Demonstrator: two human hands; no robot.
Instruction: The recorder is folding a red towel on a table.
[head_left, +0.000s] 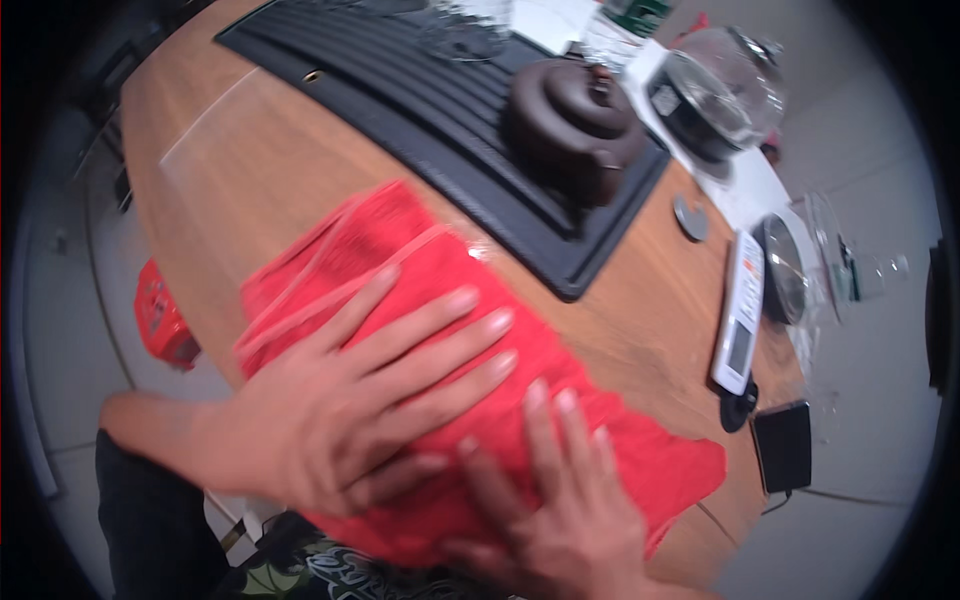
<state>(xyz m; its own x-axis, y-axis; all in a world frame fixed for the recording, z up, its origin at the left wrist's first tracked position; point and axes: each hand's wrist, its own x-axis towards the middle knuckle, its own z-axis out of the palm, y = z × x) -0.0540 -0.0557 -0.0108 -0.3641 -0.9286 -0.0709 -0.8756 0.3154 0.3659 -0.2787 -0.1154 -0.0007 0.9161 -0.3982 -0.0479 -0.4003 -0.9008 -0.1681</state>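
A red cloth (480, 300) with a paler hem lies partly folded on the wooden table (247, 172), reaching over its near edge. My left hand (367, 405) rests on the cloth's left part, palm down with fingers spread. To its right, my right hand (562, 487) also touches the cloth, fingers apart and slightly blurred. Neither hand grips the cloth. Beyond the cloth is a black ribbed tea tray (450, 180), with a dark brown clay teapot (574, 124) on its right part.
On the right are a white digital device (739, 315), a round metal dish (782, 270), a small grey disc (690, 217) and a black phone-like device (782, 446) with a cable. A glass vessel (469, 30) stands at the tray's back. A red object (161, 315) is below the left edge.
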